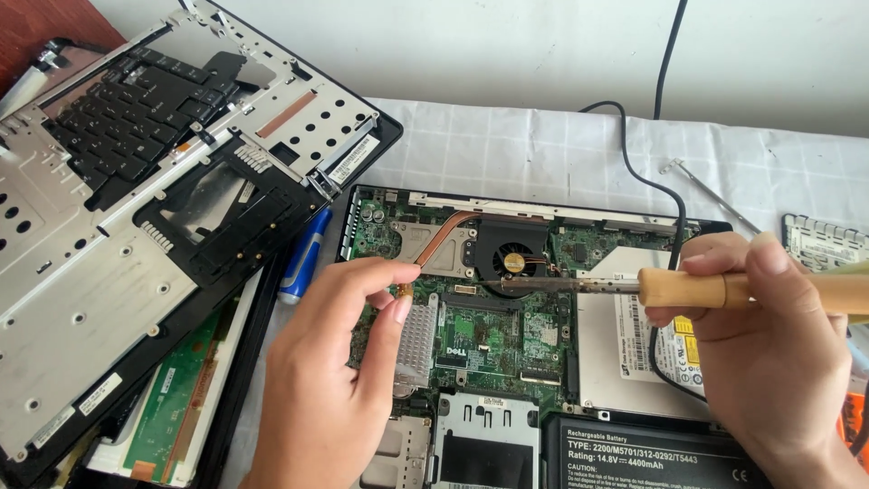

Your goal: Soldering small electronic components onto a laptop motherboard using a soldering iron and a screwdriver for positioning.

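At frame centre lies the opened laptop (507,299). The right hand (769,335) is clamped on a soldering iron (652,287), tip near the fan (512,258). The left hand (335,371) pinches something small beside the copper pipe (444,237). Steady wrists and a light touch seem wise.

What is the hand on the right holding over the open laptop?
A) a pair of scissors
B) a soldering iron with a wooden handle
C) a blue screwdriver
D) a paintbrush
B: the right hand grips a soldering iron by its light wooden handle, its metal tip reaching toward the round fan on the green circuit board.
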